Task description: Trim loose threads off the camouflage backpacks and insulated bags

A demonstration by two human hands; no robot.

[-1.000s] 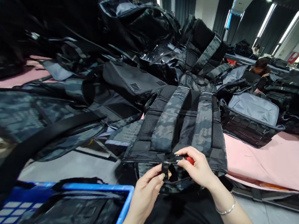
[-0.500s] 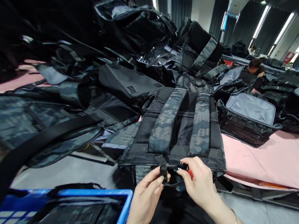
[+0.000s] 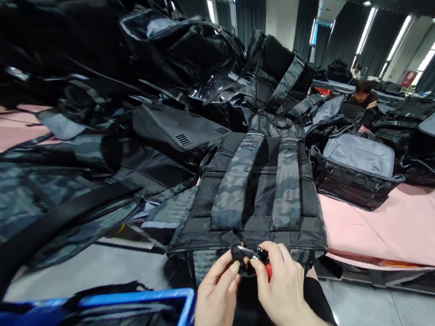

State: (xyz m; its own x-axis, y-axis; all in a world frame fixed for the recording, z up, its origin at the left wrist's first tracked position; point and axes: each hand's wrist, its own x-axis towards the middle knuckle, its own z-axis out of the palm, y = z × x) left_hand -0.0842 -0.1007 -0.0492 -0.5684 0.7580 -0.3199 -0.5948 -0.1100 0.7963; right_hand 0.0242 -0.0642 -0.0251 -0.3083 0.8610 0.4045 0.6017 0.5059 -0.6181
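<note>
A camouflage backpack [image 3: 260, 181] lies with its shoulder straps up and its bottom edge toward me. At that edge my left hand [image 3: 220, 283] is closed, its thumb and fingers pinching a black webbing strap [image 3: 235, 251]. My right hand [image 3: 282, 280] grips a small black and red tool [image 3: 261, 255]; its exact kind is unclear. A thin metallic tip points left from the tool to the strap by my left fingertips. My right fingers hide much of the tool.
More camouflage bags pile up at the left and behind. An open bag with grey lining [image 3: 359, 155] stands on the pink-covered table [image 3: 371, 222] at right. A blue crate [image 3: 188, 311] holding bags is at lower left. A person [image 3: 362, 98] sits farther back.
The view has shifted slightly, and both hands appear a little lower. The metallic tip shows more clearly by the strap. Both hands keep their grips.
</note>
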